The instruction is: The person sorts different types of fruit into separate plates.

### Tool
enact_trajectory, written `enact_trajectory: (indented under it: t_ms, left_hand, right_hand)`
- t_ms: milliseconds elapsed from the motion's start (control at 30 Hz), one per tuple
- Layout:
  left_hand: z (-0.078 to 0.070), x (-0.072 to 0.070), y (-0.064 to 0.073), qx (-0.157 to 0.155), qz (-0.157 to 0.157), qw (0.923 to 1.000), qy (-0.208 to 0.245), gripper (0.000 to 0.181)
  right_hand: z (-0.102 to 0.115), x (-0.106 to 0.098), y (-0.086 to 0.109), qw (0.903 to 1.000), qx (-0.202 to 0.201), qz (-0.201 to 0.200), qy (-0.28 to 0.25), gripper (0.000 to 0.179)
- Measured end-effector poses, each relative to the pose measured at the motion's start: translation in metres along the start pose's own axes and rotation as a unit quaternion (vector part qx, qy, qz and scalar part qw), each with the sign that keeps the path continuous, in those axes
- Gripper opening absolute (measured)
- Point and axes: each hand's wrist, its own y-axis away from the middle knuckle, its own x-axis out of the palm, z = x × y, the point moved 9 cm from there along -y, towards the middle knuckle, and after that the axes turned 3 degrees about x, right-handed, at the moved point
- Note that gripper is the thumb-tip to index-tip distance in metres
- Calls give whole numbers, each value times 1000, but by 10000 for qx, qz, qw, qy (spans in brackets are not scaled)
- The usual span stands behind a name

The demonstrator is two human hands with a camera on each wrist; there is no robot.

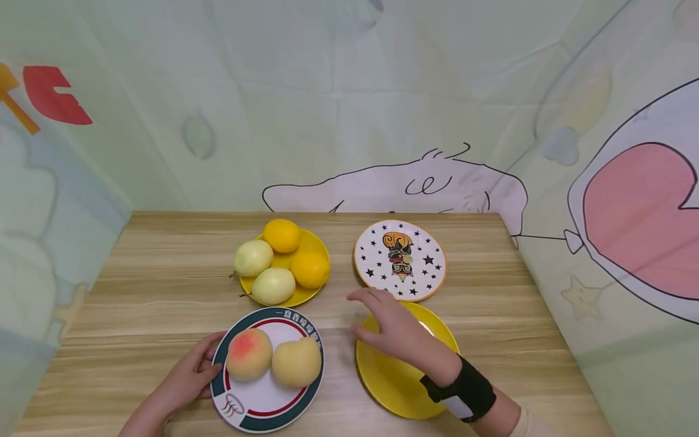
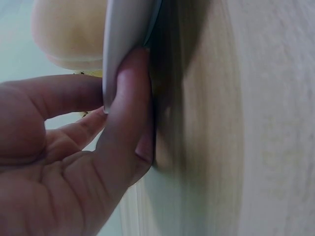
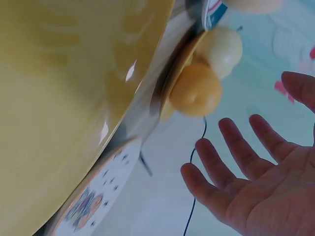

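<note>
At the front left, my left hand (image 1: 191, 371) pinches the left rim of a white plate (image 1: 270, 405) with a dark green border. In the left wrist view the fingers (image 2: 132, 93) reach under the raised rim, and a digit presses its upper side. Two fruits lie on this plate: a red-blushed peach (image 1: 249, 355) and a pale yellow, peach-like one (image 1: 297, 363). Over the yellow plate (image 1: 395, 388) at the front right hovers my right hand (image 1: 401, 332), its fingers spread and holding nothing. The right wrist view shows the palm (image 3: 283, 204) apart from everything.
Behind the white plate, a smaller yellow plate (image 1: 299, 297) bears two pale green pears (image 1: 273, 286) and two yellow lemon-like fruits (image 1: 310, 269). A star-patterned plate (image 1: 377, 261) lies at the back right. Printed cloth (image 1: 338, 121) hangs around the wooden table (image 1: 164, 273).
</note>
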Motion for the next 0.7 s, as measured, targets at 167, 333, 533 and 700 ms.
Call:
enact_trajectory:
  t_ms: [167, 333, 533, 700]
  left_hand:
    - [-1, 1, 1, 31, 10, 10000, -37, 59]
    - [-2, 1, 0, 63, 5, 9999, -111, 58]
    - [-2, 1, -1, 106, 27, 9999, -108, 59]
    - [0, 0, 0, 26, -40, 9998, -171, 59]
  right_hand:
    - [-41, -25, 21, 9968, 557, -529, -217, 48]
    - [-82, -42, 45, 9899, 1064, -861, -379, 48]
    - [-115, -49, 71, 9802, 1574, -972, -712, 48]
    - [-132, -45, 86, 9758, 1832, -889, -802, 49]
